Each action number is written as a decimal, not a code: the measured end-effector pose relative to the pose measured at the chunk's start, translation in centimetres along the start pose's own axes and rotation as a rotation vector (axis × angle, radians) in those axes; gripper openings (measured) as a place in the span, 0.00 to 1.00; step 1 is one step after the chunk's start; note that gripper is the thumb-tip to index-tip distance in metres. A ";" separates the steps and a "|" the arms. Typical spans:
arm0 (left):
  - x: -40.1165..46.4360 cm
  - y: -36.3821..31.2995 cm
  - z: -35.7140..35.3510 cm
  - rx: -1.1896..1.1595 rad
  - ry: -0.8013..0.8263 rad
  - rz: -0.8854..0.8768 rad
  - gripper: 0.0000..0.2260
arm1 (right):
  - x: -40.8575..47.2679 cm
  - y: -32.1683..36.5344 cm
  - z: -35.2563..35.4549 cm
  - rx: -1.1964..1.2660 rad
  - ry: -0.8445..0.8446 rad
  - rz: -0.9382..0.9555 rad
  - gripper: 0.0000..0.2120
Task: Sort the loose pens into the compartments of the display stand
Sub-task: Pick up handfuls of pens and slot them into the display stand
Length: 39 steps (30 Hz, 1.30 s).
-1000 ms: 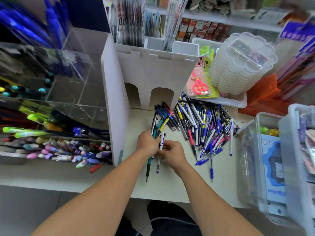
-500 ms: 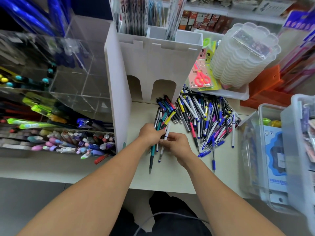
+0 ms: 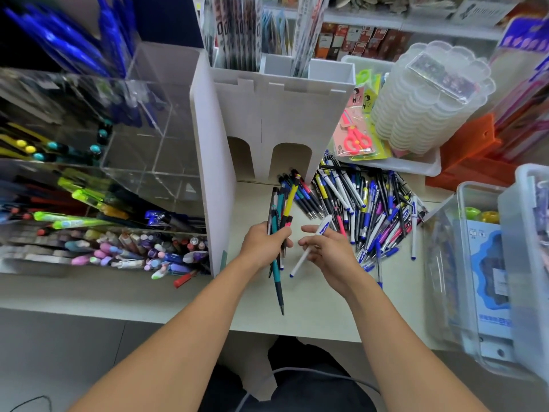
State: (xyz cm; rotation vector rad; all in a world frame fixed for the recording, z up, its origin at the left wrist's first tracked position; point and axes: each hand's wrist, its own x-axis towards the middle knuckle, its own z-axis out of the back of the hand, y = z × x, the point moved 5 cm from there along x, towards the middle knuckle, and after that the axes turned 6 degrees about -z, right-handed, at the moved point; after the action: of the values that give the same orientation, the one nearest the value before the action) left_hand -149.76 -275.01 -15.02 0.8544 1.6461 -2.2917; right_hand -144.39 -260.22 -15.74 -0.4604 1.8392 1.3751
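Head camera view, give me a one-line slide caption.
Left hand grips a bundle of pens; right hand holds one white pen.

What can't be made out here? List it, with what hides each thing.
All in the head view:
- Bundle of pens: the exact count; the left hand wraps their middles.
- White pen: its print is too small; the right hand covers part of the barrel.
- Pen pile: the lower layers lie buried.
- Blue pens at top left: motion-blurred.
- Clear bin: cut off by the right edge.
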 end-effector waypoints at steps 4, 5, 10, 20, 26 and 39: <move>-2.0 -2.0 1.7 0.046 0.062 -0.084 0.07 | -1.5 2.6 -2.5 0.003 0.196 0.009 0.07; -2.8 -2.5 2.3 0.041 0.077 -0.103 0.07 | -2.3 3.3 -3.3 -0.013 0.248 0.012 0.07; -7.8 -4.4 5.5 -0.252 0.237 -0.104 0.09 | -6.7 6.0 -6.6 -0.133 0.320 0.099 0.08; -15.8 -4.5 14.9 -0.475 0.201 -0.278 0.10 | -16.5 7.9 -16.9 -0.442 0.362 0.378 0.07; -16.2 -2.9 21.7 -0.580 -0.006 -0.243 0.03 | -16.1 8.6 -24.2 -0.401 0.286 0.531 0.19; -14.3 -3.7 31.0 -0.762 -0.213 -0.277 0.05 | -21.8 19.4 -30.9 -0.334 0.249 1.311 0.05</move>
State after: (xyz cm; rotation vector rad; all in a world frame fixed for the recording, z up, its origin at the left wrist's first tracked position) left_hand -150.28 -304.48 2.55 0.2100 2.3660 -1.5646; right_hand -155.16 -285.42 16.73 0.6055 2.1734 2.5665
